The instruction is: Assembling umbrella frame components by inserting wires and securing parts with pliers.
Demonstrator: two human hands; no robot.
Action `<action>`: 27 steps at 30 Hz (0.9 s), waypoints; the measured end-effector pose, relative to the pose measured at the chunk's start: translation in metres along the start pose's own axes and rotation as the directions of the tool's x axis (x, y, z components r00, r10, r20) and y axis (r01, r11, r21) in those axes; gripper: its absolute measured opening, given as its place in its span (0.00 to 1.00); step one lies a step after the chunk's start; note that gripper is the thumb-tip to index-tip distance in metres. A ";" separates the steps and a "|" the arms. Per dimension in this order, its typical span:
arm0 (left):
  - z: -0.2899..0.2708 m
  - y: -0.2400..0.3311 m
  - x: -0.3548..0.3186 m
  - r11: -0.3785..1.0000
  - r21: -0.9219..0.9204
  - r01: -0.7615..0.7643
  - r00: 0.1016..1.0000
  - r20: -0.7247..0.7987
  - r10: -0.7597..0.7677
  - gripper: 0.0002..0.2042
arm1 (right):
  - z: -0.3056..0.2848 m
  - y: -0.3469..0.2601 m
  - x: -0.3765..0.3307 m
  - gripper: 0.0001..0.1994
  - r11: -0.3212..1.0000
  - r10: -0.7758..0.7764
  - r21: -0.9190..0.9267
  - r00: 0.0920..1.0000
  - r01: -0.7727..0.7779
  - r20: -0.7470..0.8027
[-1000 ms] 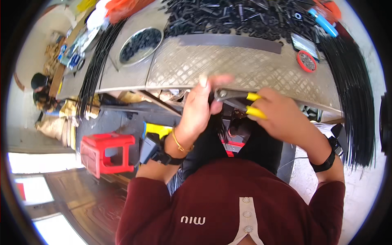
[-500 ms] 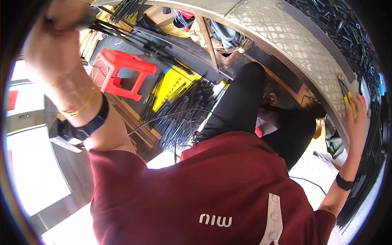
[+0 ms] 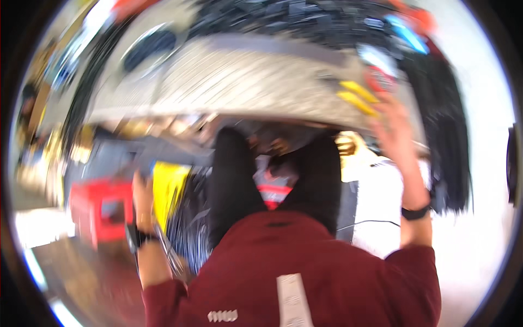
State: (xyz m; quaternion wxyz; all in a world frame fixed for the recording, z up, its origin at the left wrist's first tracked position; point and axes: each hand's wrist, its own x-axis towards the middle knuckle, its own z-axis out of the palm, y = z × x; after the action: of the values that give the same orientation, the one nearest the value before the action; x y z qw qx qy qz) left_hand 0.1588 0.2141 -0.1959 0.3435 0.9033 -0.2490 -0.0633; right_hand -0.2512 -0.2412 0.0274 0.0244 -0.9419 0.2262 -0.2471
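The picture is heavily blurred. My right hand [image 3: 391, 124] is raised to the front edge of the metal table [image 3: 234, 82], fingers apart. It is just right of a yellow-handled tool [image 3: 357, 95] lying on the table. My left hand [image 3: 143, 191] hangs low at my left side. It is next to a yellow object [image 3: 168, 188] and a bundle of black strands [image 3: 190, 229] on the floor. Blur hides whether that hand holds anything. My black-clad legs [image 3: 234, 180] reach under the table.
A red plastic stool [image 3: 101, 210] stands on the floor to my left. Long black strands [image 3: 447, 141] hang over the table's right end. A dark round bowl [image 3: 144, 54] and a heap of black parts [image 3: 283, 22] sit on the tabletop.
My left hand has dropped from high at the left, where it held black strands, down to my side. My right hand has stayed at the table edge, and the view has swung back to the table.
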 end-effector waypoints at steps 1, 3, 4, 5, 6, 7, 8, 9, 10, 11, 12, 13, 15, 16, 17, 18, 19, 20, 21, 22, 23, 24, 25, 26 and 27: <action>0.009 -0.044 -0.002 0.982 0.110 -0.154 0.988 -0.013 0.157 0.33 | -0.001 -0.001 0.001 0.14 0.998 0.022 0.057 1.000 -0.021 -0.017; 0.033 -0.056 -0.019 0.905 0.424 -0.014 0.999 0.043 -0.005 0.41 | -0.007 0.016 -0.017 0.14 0.996 0.091 0.006 0.996 -0.091 -0.002; 0.030 -0.067 -0.017 0.884 0.464 0.045 0.993 0.080 -0.092 0.39 | -0.015 0.022 -0.021 0.14 0.988 0.151 -0.013 0.989 -0.151 0.001; 0.031 -0.046 0.002 0.841 0.539 0.036 0.979 0.150 -0.139 0.36 | -0.019 0.028 -0.025 0.13 0.975 0.220 -0.037 0.976 -0.220 0.003; 0.029 -0.009 0.018 0.928 0.371 0.028 0.929 0.333 -0.162 0.30 | -0.031 0.042 -0.034 0.12 0.965 0.241 -0.092 0.969 -0.245 -0.055; 0.023 0.015 0.027 0.950 0.303 -0.072 0.927 0.372 -0.048 0.24 | -0.042 0.056 -0.037 0.12 0.958 0.258 -0.107 0.963 -0.265 -0.079; 0.017 0.009 0.044 0.982 0.168 -0.082 0.914 0.405 0.007 0.21 | -0.053 0.069 -0.037 0.11 0.916 0.361 -0.161 0.930 -0.366 -0.065; 0.017 0.035 0.058 0.996 0.026 -0.088 0.890 0.451 0.067 0.18 | -0.061 0.085 -0.042 0.10 0.853 0.473 -0.226 0.880 -0.470 -0.047; 0.016 0.061 0.065 0.985 -0.159 -0.063 0.889 0.440 0.128 0.15 | -0.068 0.104 -0.044 0.12 0.798 0.537 -0.290 0.842 -0.528 -0.052; 0.009 0.149 0.060 0.940 -0.340 -0.034 0.881 0.433 0.189 0.13 | -0.076 0.123 -0.051 0.13 0.726 0.609 -0.359 0.791 -0.586 -0.062; -0.004 0.204 0.055 0.900 -0.428 -0.085 0.889 0.375 0.262 0.12 | -0.080 0.134 -0.049 0.13 0.720 0.614 -0.354 0.786 -0.596 -0.073; -0.013 0.244 0.051 0.852 -0.505 -0.136 0.897 0.303 0.323 0.11 | -0.081 0.143 -0.044 0.14 0.637 0.684 -0.474 0.729 -0.608 -0.015; -0.016 0.288 0.053 0.828 -0.517 -0.217 0.907 0.207 0.367 0.11 | -0.079 0.154 -0.039 0.15 0.544 0.753 -0.583 0.657 -0.604 0.022; -0.013 0.306 0.057 0.799 -0.527 -0.290 0.907 0.116 0.405 0.11 | -0.075 0.161 -0.038 0.15 0.492 0.801 -0.607 0.597 -0.625 0.035; -0.005 0.319 0.062 0.771 -0.540 -0.337 0.896 0.068 0.439 0.11 | -0.074 0.165 -0.037 0.15 0.437 0.845 -0.630 0.534 -0.642 0.042; 0.004 0.332 0.066 0.761 -0.545 -0.351 0.887 0.067 0.457 0.11 | -0.072 0.167 -0.035 0.15 0.434 0.846 -0.621 0.533 -0.653 0.030; 0.013 0.343 0.069 0.751 -0.551 -0.365 0.877 0.067 0.476 0.10 | -0.070 0.167 -0.033 0.14 0.438 0.846 -0.638 0.531 -0.634 0.054; 0.023 0.352 0.074 0.731 -0.558 -0.394 0.855 0.068 0.514 0.10 | -0.069 0.169 -0.035 0.13 0.439 0.849 -0.655 0.523 -0.615 0.078; 0.033 0.357 0.080 0.724 -0.558 -0.405 0.848 0.065 0.525 0.10 | -0.070 0.172 -0.036 0.13 0.432 0.852 -0.650 0.519 -0.625 0.067; 0.043 0.361 0.086 0.717 -0.554 -0.423 0.839 0.058 0.541 0.09 | -0.070 0.178 -0.038 0.13 0.463 0.823 -0.648 0.565 -0.605 0.060; 0.054 0.364 0.091 0.708 -0.553 -0.439 0.829 0.054 0.556 0.09 | -0.070 0.183 -0.041 0.12 0.489 0.793 -0.648 0.607 -0.583 0.052; 0.063 0.366 0.094 0.680 -0.588 -0.438 0.829 0.028 0.559 0.09 | -0.073 0.187 -0.045 0.12 0.484 0.795 -0.646 0.605 -0.591 0.043; 0.071 0.365 0.098 0.674 -0.590 -0.445 0.824 0.025 0.566 0.09 | -0.076 0.192 -0.051 0.12 0.525 0.741 -0.617 0.671 -0.586 -0.006; 0.077 0.363 0.100 0.702 -0.619 -0.352 0.860 0.082 0.503 0.08 | -0.079 0.193 -0.053 0.12 0.566 0.683 -0.590 0.728 -0.576 -0.057; 0.080 0.361 0.101 0.724 -0.642 -0.255 0.888 0.141 0.437 0.08 | -0.082 0.196 -0.053 0.12 0.561 0.686 -0.589 0.725 -0.581 -0.063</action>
State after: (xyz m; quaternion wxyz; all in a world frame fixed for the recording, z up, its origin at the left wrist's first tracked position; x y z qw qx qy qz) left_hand 0.0772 -0.1136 -0.0155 0.5808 0.6626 -0.4275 -0.2020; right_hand -0.4123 -0.3885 0.0441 -0.1519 -0.7754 0.6101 -0.0587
